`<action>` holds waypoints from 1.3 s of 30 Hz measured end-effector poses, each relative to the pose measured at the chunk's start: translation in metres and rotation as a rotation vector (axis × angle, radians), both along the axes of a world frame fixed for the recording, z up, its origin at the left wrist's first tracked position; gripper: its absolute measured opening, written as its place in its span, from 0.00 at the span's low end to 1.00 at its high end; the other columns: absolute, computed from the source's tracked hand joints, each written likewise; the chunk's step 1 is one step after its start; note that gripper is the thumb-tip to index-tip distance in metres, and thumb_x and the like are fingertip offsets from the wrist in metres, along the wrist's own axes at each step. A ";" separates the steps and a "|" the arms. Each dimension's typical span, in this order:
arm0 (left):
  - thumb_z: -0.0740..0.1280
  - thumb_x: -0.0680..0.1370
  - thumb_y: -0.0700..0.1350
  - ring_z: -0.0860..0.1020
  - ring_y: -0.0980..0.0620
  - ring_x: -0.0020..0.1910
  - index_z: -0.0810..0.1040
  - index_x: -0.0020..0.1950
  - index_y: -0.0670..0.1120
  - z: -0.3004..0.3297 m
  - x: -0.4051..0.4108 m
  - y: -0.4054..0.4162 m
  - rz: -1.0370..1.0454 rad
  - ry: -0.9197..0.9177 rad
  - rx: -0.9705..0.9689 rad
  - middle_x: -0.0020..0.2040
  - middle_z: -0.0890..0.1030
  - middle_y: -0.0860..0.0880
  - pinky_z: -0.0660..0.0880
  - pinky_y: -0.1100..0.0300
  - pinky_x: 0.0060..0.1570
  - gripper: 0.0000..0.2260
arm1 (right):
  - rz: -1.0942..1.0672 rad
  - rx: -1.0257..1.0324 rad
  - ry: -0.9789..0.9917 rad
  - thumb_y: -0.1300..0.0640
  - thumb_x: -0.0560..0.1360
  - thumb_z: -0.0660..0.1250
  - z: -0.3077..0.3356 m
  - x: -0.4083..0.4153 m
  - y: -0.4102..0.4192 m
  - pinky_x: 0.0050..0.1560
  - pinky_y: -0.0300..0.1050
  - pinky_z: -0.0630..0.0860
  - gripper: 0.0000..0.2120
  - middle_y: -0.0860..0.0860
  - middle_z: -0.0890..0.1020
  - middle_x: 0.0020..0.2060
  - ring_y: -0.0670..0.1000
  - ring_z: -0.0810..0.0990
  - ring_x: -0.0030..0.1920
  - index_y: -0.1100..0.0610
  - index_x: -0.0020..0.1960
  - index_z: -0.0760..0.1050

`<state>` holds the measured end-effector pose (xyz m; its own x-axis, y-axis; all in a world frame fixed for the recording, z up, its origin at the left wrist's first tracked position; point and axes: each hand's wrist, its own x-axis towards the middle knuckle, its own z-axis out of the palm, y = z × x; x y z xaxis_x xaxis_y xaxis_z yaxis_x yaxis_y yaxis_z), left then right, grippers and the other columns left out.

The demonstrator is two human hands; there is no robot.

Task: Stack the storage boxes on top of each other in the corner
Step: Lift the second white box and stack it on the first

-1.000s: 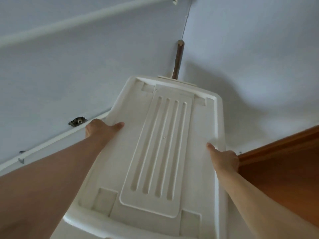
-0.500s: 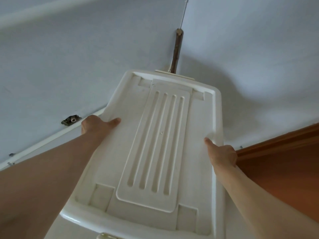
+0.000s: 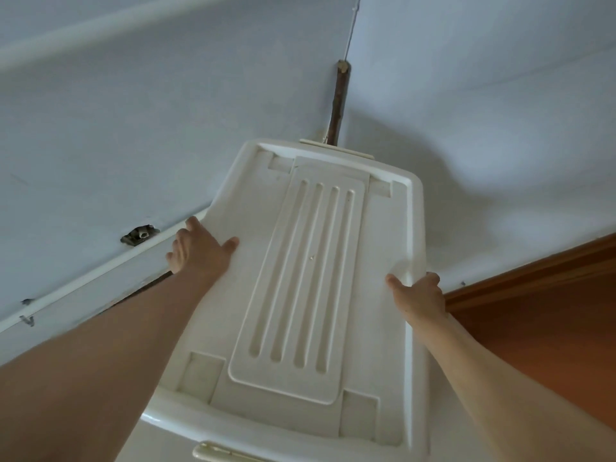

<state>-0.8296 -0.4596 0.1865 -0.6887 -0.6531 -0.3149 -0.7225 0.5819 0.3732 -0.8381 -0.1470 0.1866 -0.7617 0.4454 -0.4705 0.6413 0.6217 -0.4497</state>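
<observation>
The left hand point(image 3: 199, 251) has loosened since the earlier frame, fingers now spread on the white storage box point(image 3: 310, 278) at frame centre by the corner — right hand point(image 3: 420, 296) clamps its edge — an uneven push could slide it.

The storage box lid point(image 3: 310, 278) looks like off-white moulded plastic, mostly matt and faintly scuffed, with smooth ribbed grooves and a glossier rolled rim at 6 o'clock. Its latch point(image 3: 213, 451) there is cream plastic. The walls point(image 3: 133, 145) are matt painted plaster. At 12 o'clock a rough brown wooden stick point(image 3: 337, 105) stands; at 3 o'clock, smooth orange-brown wood point(image 3: 533, 328).
</observation>
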 end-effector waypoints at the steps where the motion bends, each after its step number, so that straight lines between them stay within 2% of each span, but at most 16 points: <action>1: 0.68 0.73 0.57 0.68 0.37 0.66 0.59 0.70 0.41 0.005 0.005 0.006 -0.008 -0.008 -0.027 0.66 0.69 0.37 0.63 0.43 0.63 0.34 | 0.026 -0.012 -0.016 0.46 0.73 0.67 0.003 0.001 0.000 0.48 0.49 0.70 0.37 0.62 0.70 0.65 0.62 0.73 0.60 0.64 0.71 0.54; 3: 0.68 0.73 0.57 0.64 0.38 0.68 0.56 0.73 0.42 0.014 0.018 0.020 -0.038 -0.024 -0.078 0.69 0.65 0.39 0.60 0.43 0.64 0.36 | 0.080 -0.010 -0.044 0.45 0.72 0.67 0.010 0.003 -0.001 0.49 0.50 0.70 0.39 0.62 0.66 0.66 0.62 0.70 0.62 0.61 0.72 0.52; 6: 0.67 0.73 0.58 0.59 0.40 0.71 0.55 0.73 0.42 0.029 0.035 0.046 -0.129 -0.032 -0.141 0.72 0.60 0.41 0.57 0.43 0.66 0.37 | 0.161 0.010 -0.067 0.44 0.71 0.67 0.024 0.005 -0.003 0.56 0.54 0.70 0.40 0.61 0.62 0.68 0.62 0.66 0.66 0.58 0.73 0.49; 9: 0.66 0.73 0.58 0.56 0.41 0.73 0.54 0.74 0.44 0.041 0.047 0.075 -0.150 -0.038 -0.089 0.75 0.57 0.42 0.53 0.43 0.69 0.37 | 0.221 0.030 -0.079 0.44 0.71 0.67 0.037 0.003 -0.005 0.63 0.57 0.65 0.42 0.60 0.59 0.70 0.61 0.61 0.69 0.58 0.74 0.48; 14: 0.64 0.74 0.60 0.55 0.42 0.73 0.55 0.74 0.46 0.053 0.056 0.120 -0.128 -0.054 -0.040 0.75 0.58 0.43 0.53 0.43 0.71 0.35 | 0.325 -0.004 -0.065 0.45 0.71 0.67 0.046 -0.012 -0.001 0.59 0.54 0.68 0.42 0.59 0.56 0.70 0.59 0.56 0.70 0.58 0.74 0.48; 19: 0.65 0.74 0.60 0.55 0.42 0.73 0.56 0.74 0.46 0.059 0.066 0.164 0.028 -0.057 -0.027 0.74 0.58 0.44 0.52 0.44 0.70 0.35 | 0.469 -0.054 -0.053 0.46 0.72 0.68 0.048 -0.037 0.022 0.63 0.53 0.65 0.41 0.60 0.56 0.71 0.59 0.55 0.71 0.60 0.74 0.48; 24: 0.66 0.73 0.59 0.58 0.42 0.72 0.58 0.73 0.46 0.068 0.092 0.202 0.280 -0.067 -0.020 0.72 0.62 0.44 0.55 0.45 0.68 0.34 | 0.651 -0.095 -0.079 0.49 0.71 0.69 0.057 -0.059 0.044 0.65 0.52 0.66 0.40 0.61 0.59 0.70 0.60 0.60 0.70 0.62 0.73 0.51; 26: 0.66 0.73 0.59 0.57 0.42 0.73 0.57 0.74 0.46 0.073 0.102 0.216 0.360 -0.066 -0.001 0.73 0.61 0.44 0.55 0.44 0.70 0.35 | 0.726 -0.105 -0.071 0.49 0.70 0.70 0.061 -0.064 0.046 0.63 0.51 0.68 0.39 0.60 0.62 0.68 0.59 0.62 0.68 0.61 0.72 0.54; 31: 0.65 0.73 0.59 0.56 0.43 0.73 0.56 0.75 0.46 0.078 0.122 0.238 0.457 -0.059 0.038 0.74 0.60 0.45 0.55 0.45 0.70 0.36 | 0.872 -0.078 -0.075 0.49 0.71 0.67 0.067 -0.061 0.034 0.50 0.46 0.64 0.39 0.58 0.61 0.67 0.58 0.61 0.66 0.59 0.73 0.52; 36: 0.65 0.74 0.60 0.55 0.44 0.74 0.54 0.75 0.47 0.076 0.134 0.254 0.537 -0.078 0.030 0.75 0.58 0.46 0.54 0.45 0.70 0.36 | 0.967 0.000 -0.040 0.49 0.71 0.67 0.073 -0.062 0.033 0.51 0.47 0.66 0.37 0.58 0.63 0.66 0.59 0.62 0.66 0.60 0.72 0.53; 39: 0.65 0.73 0.60 0.54 0.43 0.74 0.55 0.75 0.47 0.074 0.139 0.258 0.593 -0.086 0.009 0.75 0.57 0.45 0.53 0.43 0.72 0.36 | 0.989 0.037 -0.032 0.50 0.71 0.67 0.075 -0.074 0.034 0.56 0.50 0.69 0.37 0.58 0.63 0.67 0.60 0.63 0.66 0.61 0.73 0.53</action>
<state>-0.6907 -0.2017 0.2607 -0.1791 -0.9151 -0.3613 -0.9510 0.0669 0.3019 -0.9122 -0.1128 0.2614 -0.7857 -0.3698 -0.4960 -0.1632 0.8972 -0.4104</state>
